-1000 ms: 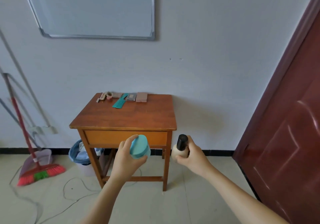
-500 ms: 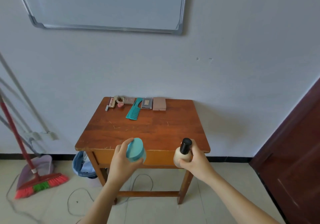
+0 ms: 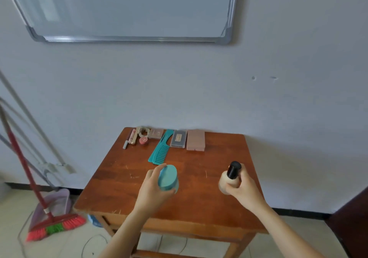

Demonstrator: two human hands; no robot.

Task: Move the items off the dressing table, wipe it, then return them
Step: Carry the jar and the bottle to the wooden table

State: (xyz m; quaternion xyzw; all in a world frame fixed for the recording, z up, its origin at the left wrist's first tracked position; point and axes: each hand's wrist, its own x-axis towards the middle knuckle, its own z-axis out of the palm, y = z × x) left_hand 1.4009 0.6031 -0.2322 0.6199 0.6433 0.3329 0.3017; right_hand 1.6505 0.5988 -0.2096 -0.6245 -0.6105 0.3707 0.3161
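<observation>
My left hand (image 3: 153,190) grips a round teal jar (image 3: 167,178) above the middle of the wooden dressing table (image 3: 119,186). My right hand (image 3: 244,190) holds a cream bottle with a black cap (image 3: 230,177) over the table's right side. Along the back edge lie a teal comb (image 3: 161,151), a dark flat case (image 3: 179,138), a pink palette (image 3: 196,139), a small pink pot (image 3: 143,140), a hair tie (image 3: 143,132) and slim cosmetic sticks (image 3: 130,138).
A whiteboard (image 3: 129,8) hangs on the wall above. A red broom (image 3: 53,226) and dustpan (image 3: 57,200) lean at the left beside metal poles. A cable (image 3: 89,243) lies on the floor. A dark red door (image 3: 350,218) is at the right.
I have come closer to the table. Both hands, still holding the jar and the bottle, have moved from in front of the table to over its top.
</observation>
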